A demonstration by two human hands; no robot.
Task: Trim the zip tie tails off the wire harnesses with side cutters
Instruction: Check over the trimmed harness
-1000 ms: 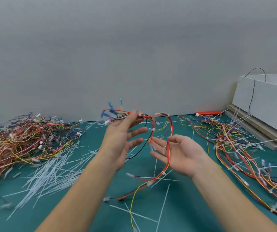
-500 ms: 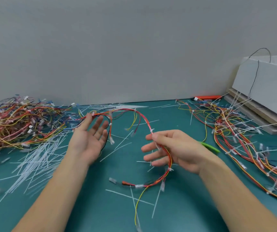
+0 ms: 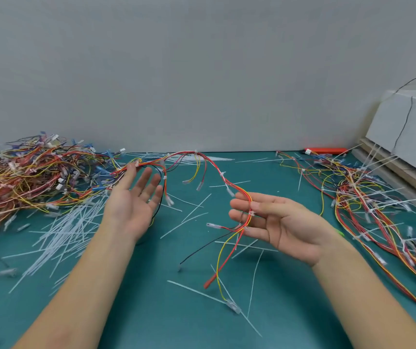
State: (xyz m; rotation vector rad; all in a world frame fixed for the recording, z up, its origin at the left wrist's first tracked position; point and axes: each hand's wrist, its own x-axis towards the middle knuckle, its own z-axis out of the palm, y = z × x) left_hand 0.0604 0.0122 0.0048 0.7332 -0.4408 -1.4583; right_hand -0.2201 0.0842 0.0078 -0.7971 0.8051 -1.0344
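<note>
A person's two hands hold one wire harness (image 3: 203, 161) up over the green counter (image 3: 151, 311). The left hand (image 3: 132, 205) is open, palm up with fingers straight, and one end of the harness rests against its fingertips beside the big pile of harnesses (image 3: 33, 170) on the left. The right hand (image 3: 277, 225) is also palm up with fingers nearly straight; the harness drapes over those fingers, and whether the thumb pins it there cannot be told. From the right hand, red, yellow and black wires hang down toward the counter. Cut zip tie tails (image 3: 60, 230) lie scattered on the counter, thickest below the left pile. A second tangle of harnesses (image 3: 368, 207) lies on the right, with a white box (image 3: 408, 132) behind it.
</note>
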